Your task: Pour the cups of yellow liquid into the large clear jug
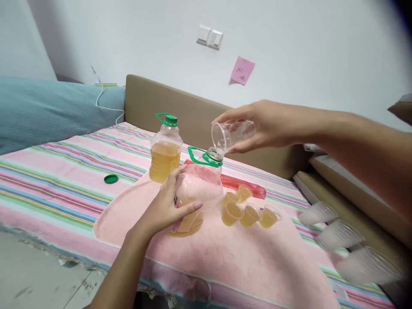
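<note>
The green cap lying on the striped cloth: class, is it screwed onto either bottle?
No: the green cap lies loose on the striped cloth, apart from both bottles, left of the capped bottle.

A plain white wall (pixel 289 38) fills the back, lit evenly and softly. On it sit a double light switch (pixel 210 37) and, lower right, a pink sticky note (pixel 242 70) with handwriting too small to read. A tan headboard (pixel 167 107) runs along the wall behind the bed (pixel 48 180), which is covered by a striped sheet in pink, green and blue. At left lies a teal cushion (pixel 48 109), with a white cable (pixel 107 101) trailing over it. Grey floor (pixel 35 274) shows at lower left.
</note>
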Demonstrator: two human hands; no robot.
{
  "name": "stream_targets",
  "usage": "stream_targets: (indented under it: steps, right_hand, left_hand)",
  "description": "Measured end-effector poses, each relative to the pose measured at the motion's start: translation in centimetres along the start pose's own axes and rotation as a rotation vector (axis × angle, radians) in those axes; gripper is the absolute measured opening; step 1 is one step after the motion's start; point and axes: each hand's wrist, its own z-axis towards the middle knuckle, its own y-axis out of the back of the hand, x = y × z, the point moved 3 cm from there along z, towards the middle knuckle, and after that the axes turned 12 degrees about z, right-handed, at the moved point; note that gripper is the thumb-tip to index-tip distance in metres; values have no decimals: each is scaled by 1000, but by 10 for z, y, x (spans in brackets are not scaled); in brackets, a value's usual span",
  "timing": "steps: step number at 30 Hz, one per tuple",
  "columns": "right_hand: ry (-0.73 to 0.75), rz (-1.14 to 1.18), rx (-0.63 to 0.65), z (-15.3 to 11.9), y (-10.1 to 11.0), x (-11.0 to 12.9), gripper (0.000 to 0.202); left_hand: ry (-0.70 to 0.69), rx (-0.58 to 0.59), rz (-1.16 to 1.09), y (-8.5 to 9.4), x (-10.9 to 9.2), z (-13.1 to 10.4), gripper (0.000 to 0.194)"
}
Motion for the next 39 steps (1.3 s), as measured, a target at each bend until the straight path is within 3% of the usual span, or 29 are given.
stream_targets:
  steps: [12,17,22,26,31,35,39]
  right_hand:
    - [6,52,-127,27,9,-8,35]
    - [-39,-100,15,35,2,0,31]
    - [-49,-150,14,41,-1,7,37]
    - [-3,-232,73,40,-2,12,51]
    - [21,-304,125,40,1,5,55]
    - [83,-258,62,38,4,-10,53]
    - [53,-109,-2,16,1,-9,46]
  left_hand:
    - [16,4,-6,0,1,-1,100]
    - [-3,0,4,1,2,-1,99]
    - [-11,-8,5,0,3,0,99]
    - [8,-5,8,-1,4,0,100]
    - [15,-3,4,-1,3,0,101]
    - [1,-4,19,-1,3,-1,100]
    - [2,-7,25,0,3,-1,100]
